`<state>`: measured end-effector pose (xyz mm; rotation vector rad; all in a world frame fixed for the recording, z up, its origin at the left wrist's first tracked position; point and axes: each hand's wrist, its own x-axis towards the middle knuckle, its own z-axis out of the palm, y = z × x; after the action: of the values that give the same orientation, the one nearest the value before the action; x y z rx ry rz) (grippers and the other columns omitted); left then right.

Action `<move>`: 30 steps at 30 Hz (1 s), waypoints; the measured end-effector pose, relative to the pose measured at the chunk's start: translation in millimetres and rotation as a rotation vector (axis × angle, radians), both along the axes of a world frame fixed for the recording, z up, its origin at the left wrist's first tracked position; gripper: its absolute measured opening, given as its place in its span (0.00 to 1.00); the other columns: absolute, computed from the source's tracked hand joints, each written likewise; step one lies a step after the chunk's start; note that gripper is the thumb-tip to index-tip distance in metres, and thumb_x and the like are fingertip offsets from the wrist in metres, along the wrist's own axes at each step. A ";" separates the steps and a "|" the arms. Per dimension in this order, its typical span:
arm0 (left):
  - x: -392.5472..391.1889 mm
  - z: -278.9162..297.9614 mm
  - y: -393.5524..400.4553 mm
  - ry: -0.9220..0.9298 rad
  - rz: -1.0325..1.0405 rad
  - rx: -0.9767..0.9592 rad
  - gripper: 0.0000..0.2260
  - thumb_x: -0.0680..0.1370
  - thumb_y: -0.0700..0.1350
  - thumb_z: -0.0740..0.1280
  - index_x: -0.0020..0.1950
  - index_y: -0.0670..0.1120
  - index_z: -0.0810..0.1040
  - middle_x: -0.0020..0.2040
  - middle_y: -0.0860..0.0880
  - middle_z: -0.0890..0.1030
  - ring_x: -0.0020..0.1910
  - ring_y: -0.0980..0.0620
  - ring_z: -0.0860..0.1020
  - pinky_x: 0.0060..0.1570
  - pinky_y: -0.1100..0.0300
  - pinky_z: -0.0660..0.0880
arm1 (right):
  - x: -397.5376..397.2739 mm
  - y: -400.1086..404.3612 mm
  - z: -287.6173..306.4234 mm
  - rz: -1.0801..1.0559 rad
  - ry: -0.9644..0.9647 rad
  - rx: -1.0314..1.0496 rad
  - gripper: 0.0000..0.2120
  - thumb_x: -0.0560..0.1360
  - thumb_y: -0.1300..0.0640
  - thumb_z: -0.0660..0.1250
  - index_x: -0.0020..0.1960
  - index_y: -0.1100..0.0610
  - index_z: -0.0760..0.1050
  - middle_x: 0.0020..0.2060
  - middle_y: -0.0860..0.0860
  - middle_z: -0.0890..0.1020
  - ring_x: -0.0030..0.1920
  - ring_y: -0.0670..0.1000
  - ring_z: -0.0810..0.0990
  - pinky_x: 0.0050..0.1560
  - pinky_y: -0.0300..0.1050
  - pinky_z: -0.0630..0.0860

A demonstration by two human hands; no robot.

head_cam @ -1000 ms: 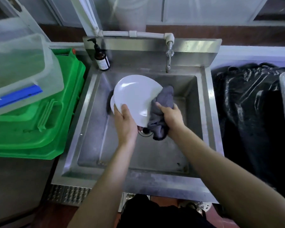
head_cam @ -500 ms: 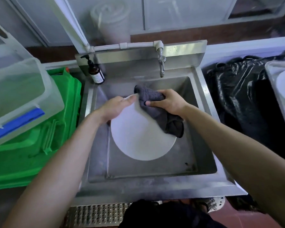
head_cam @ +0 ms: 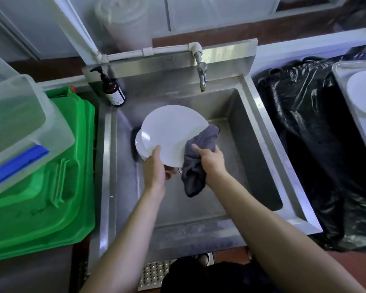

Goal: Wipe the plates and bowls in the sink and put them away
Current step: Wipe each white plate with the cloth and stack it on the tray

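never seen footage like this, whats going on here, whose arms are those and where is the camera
There is no machine here. A person wears a wide-angle camera on the head, looking forward and down, so the two bare arms are that person's own. There is only this one view.

They stand at a steel sink with a tap above it. The left hand holds a white plate by its lower edge, tilted up over the basin. The right hand grips a grey cloth against the plate's right edge. A second white dish peeks out behind the plate; what supports it is hidden.

Around the sink: a brown pump bottle, green crates and a clear plastic tub on the left, a black bag on the right.
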<state>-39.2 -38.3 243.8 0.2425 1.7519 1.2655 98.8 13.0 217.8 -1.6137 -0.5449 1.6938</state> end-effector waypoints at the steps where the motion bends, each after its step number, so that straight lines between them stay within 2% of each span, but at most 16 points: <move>1: -13.8 0.4 -4.5 -0.009 -0.039 -0.020 0.16 0.85 0.58 0.65 0.52 0.48 0.83 0.37 0.50 0.84 0.28 0.50 0.79 0.27 0.60 0.71 | 8.5 2.3 1.3 0.034 -0.051 0.056 0.21 0.73 0.54 0.81 0.64 0.54 0.81 0.52 0.52 0.89 0.51 0.56 0.88 0.59 0.59 0.85; 2: -23.9 1.1 -7.1 -0.011 -0.053 -0.029 0.17 0.86 0.61 0.64 0.54 0.48 0.83 0.37 0.49 0.83 0.27 0.51 0.75 0.25 0.62 0.67 | 14.3 3.2 4.2 0.077 -0.081 0.092 0.19 0.72 0.52 0.82 0.61 0.54 0.82 0.50 0.51 0.89 0.51 0.56 0.89 0.59 0.59 0.85; 4: -29.9 9.2 -8.2 0.006 -0.047 -0.002 0.17 0.87 0.61 0.62 0.56 0.50 0.81 0.42 0.48 0.84 0.29 0.50 0.75 0.24 0.62 0.65 | 20.0 5.2 11.7 0.200 -0.163 0.127 0.18 0.72 0.47 0.82 0.55 0.55 0.84 0.46 0.50 0.90 0.48 0.53 0.89 0.58 0.57 0.85; 6: -29.3 14.9 -7.0 0.078 -0.051 0.019 0.16 0.88 0.60 0.60 0.55 0.51 0.80 0.46 0.47 0.84 0.31 0.49 0.76 0.23 0.62 0.66 | 28.5 12.7 24.5 0.367 -0.393 0.161 0.22 0.74 0.37 0.77 0.52 0.56 0.85 0.45 0.50 0.90 0.49 0.53 0.89 0.56 0.54 0.85; 8: -30.6 19.7 -7.2 0.138 -0.069 0.031 0.18 0.88 0.60 0.60 0.54 0.49 0.81 0.45 0.47 0.84 0.29 0.50 0.76 0.22 0.60 0.68 | 47.5 25.5 33.9 0.462 -0.717 0.213 0.29 0.78 0.33 0.70 0.59 0.59 0.81 0.55 0.56 0.87 0.57 0.60 0.85 0.58 0.53 0.81; 9: -30.8 20.5 -7.7 0.160 -0.086 0.034 0.20 0.88 0.61 0.59 0.54 0.48 0.81 0.44 0.47 0.83 0.28 0.50 0.75 0.22 0.60 0.68 | 57.8 34.2 40.4 0.432 -0.837 0.247 0.29 0.80 0.35 0.67 0.65 0.60 0.77 0.59 0.60 0.84 0.61 0.63 0.83 0.59 0.54 0.78; 11: -26.9 24.3 -8.0 0.186 -0.133 0.024 0.25 0.87 0.65 0.57 0.56 0.47 0.82 0.44 0.47 0.83 0.29 0.49 0.76 0.22 0.59 0.68 | 69.4 52.7 55.0 0.334 -0.940 0.343 0.24 0.83 0.45 0.63 0.73 0.59 0.69 0.61 0.64 0.82 0.60 0.68 0.81 0.58 0.57 0.75; 13: -16.2 27.4 -6.4 0.181 -0.176 0.001 0.29 0.87 0.69 0.53 0.57 0.47 0.82 0.43 0.46 0.82 0.30 0.48 0.75 0.23 0.60 0.68 | 61.4 67.6 71.2 0.325 -0.977 0.552 0.21 0.83 0.53 0.61 0.74 0.55 0.67 0.58 0.64 0.82 0.55 0.69 0.81 0.53 0.57 0.74; 14: -8.6 30.0 -4.5 0.172 -0.189 -0.003 0.29 0.87 0.69 0.52 0.55 0.47 0.82 0.40 0.47 0.81 0.29 0.48 0.74 0.23 0.60 0.67 | 52.7 72.8 76.1 0.386 -0.995 0.699 0.21 0.82 0.55 0.60 0.75 0.52 0.69 0.57 0.63 0.82 0.54 0.68 0.80 0.52 0.57 0.74; 17: 11.4 38.0 7.0 0.148 -0.139 -0.005 0.28 0.88 0.67 0.51 0.49 0.49 0.81 0.34 0.49 0.79 0.27 0.48 0.74 0.25 0.60 0.67 | 22.6 67.2 77.6 0.800 -1.089 1.069 0.29 0.75 0.55 0.56 0.74 0.46 0.76 0.56 0.58 0.82 0.53 0.66 0.79 0.54 0.57 0.76; 19: 9.3 35.6 18.5 0.082 -0.008 -0.027 0.29 0.87 0.68 0.53 0.53 0.47 0.82 0.38 0.49 0.83 0.32 0.47 0.79 0.31 0.56 0.74 | 9.3 47.7 70.0 0.970 -1.033 1.231 0.29 0.73 0.54 0.56 0.69 0.48 0.81 0.53 0.55 0.84 0.50 0.63 0.78 0.56 0.57 0.76; 21: -2.3 28.0 23.9 0.014 0.098 -0.051 0.29 0.87 0.69 0.54 0.56 0.47 0.82 0.45 0.47 0.85 0.38 0.45 0.82 0.39 0.49 0.78 | 13.2 21.4 59.8 1.091 -0.909 1.285 0.28 0.71 0.58 0.60 0.69 0.48 0.82 0.54 0.52 0.85 0.51 0.62 0.77 0.59 0.56 0.74; 23: -10.8 21.9 18.1 0.029 0.115 -0.068 0.30 0.86 0.70 0.53 0.53 0.47 0.82 0.41 0.46 0.82 0.31 0.48 0.78 0.33 0.56 0.73 | 36.2 4.0 48.9 1.196 -0.829 1.286 0.31 0.69 0.63 0.63 0.70 0.47 0.81 0.58 0.50 0.84 0.57 0.60 0.77 0.61 0.56 0.74; 25: -9.8 20.7 6.2 0.108 0.080 -0.074 0.30 0.87 0.70 0.52 0.52 0.46 0.81 0.35 0.48 0.77 0.23 0.52 0.71 0.25 0.62 0.64 | 59.9 7.9 40.2 1.209 -0.856 1.256 0.31 0.70 0.62 0.64 0.71 0.45 0.80 0.63 0.49 0.83 0.65 0.60 0.77 0.62 0.58 0.75; 28: 10.4 25.5 -2.7 0.241 -0.049 -0.098 0.28 0.88 0.67 0.51 0.50 0.48 0.79 0.35 0.46 0.76 0.23 0.50 0.69 0.22 0.61 0.63 | 67.9 45.6 37.6 1.066 -0.993 1.081 0.33 0.74 0.62 0.60 0.77 0.45 0.75 0.72 0.54 0.78 0.77 0.62 0.69 0.67 0.64 0.74; 30: 26.2 27.1 1.7 0.278 -0.076 -0.088 0.29 0.88 0.67 0.51 0.50 0.46 0.80 0.36 0.45 0.78 0.23 0.49 0.72 0.22 0.62 0.65 | 51.9 63.9 43.5 1.045 -0.989 1.047 0.34 0.75 0.61 0.57 0.80 0.44 0.71 0.74 0.55 0.75 0.80 0.63 0.66 0.68 0.67 0.72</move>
<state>-13.0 -36.7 270.9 0.4470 2.0088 1.1392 150.8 76.8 261.4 -1.2155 -2.5545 0.6167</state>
